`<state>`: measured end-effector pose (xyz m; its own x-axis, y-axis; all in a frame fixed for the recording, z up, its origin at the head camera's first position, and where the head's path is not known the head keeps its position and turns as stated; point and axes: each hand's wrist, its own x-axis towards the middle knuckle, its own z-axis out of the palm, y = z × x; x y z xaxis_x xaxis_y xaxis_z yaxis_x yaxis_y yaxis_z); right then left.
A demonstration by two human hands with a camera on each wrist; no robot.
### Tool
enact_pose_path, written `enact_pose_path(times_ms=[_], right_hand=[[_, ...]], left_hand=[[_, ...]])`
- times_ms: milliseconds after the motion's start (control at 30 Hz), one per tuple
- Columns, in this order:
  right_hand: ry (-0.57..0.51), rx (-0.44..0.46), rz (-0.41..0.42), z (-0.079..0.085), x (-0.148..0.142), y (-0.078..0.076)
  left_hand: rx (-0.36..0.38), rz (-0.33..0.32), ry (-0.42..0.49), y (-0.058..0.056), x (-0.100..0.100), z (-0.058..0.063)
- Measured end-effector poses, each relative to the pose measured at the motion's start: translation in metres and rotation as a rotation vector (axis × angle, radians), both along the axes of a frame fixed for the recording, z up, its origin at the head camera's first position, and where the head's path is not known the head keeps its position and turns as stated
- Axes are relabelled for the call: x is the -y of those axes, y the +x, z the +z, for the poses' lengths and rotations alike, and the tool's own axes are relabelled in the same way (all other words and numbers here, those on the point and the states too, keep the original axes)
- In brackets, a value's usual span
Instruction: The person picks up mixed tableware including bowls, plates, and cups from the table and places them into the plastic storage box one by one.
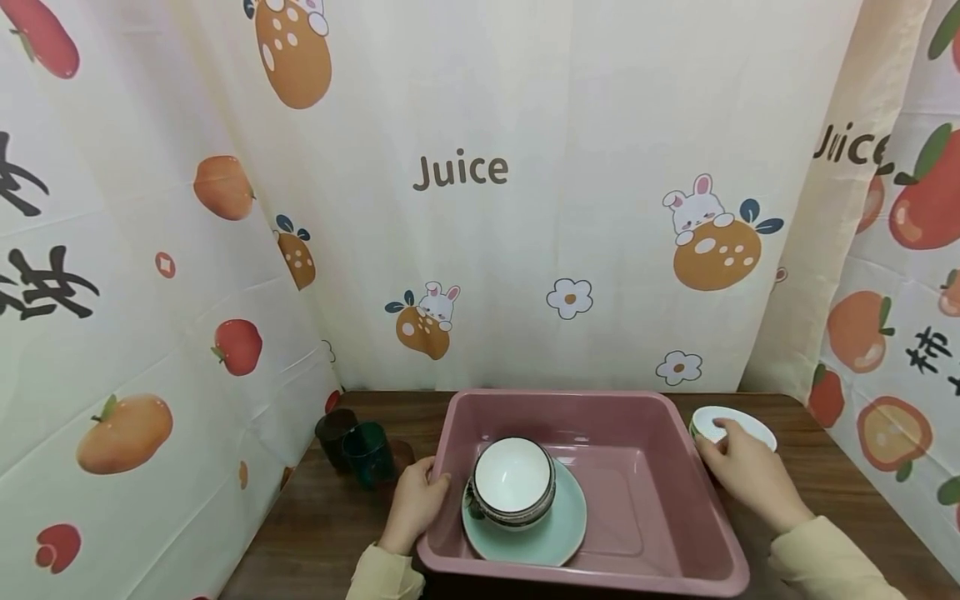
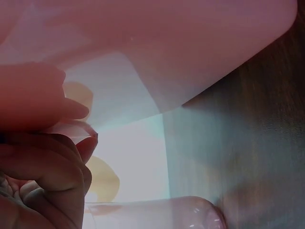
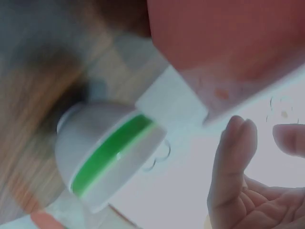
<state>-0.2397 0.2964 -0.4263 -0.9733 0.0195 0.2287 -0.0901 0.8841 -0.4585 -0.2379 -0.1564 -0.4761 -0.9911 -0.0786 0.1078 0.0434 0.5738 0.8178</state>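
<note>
A pink plastic basin (image 1: pixel 615 492) stands on the wooden table. Inside it, toward the left, a pale green plate (image 1: pixel 566 529) carries stacked dark-rimmed bowls (image 1: pixel 513 473) with white insides. My left hand (image 1: pixel 415 502) grips the basin's left rim; its curled fingers (image 2: pixel 52 162) show close to the pink wall in the left wrist view. Right of the basin is a white bowl (image 1: pixel 753 428) with a green band, which appears tilted in the right wrist view. Over this bowl's near side reaches my right hand (image 1: pixel 753 477), thumb and fingers spread, with a gap to the bowl in the right wrist view.
Left of the basin stand a dark cup (image 1: pixel 335 435), a teal glass (image 1: pixel 369 457) and a brownish glass (image 1: pixel 402 454), close to my left hand. Printed curtains (image 1: pixel 495 250) rise behind the table and along both sides.
</note>
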Motion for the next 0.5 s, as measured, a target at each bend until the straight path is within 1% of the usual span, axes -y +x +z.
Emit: enact_pose_path(times_ms=[100,167,300,500], right_hand=[[-0.014,-0.028,-0.042,0.010,-0.015,-0.008],[-0.025,-0.044,-0.078,0.013,-0.027,-0.014],[-0.032,-0.035,-0.140,0.013,-0.051,-0.026],[0.011,0.068,-0.175,0.003,-0.076,-0.040]], left_hand=[[-0.006,0.001,0.002,0.000,-0.001,0.001],[0.001,0.005,0.007,0.001,-0.001,0.001],[0.002,-0.003,0.009,0.001,-0.001,0.001],[0.004,-0.003,0.013,0.001,0.000,0.001]])
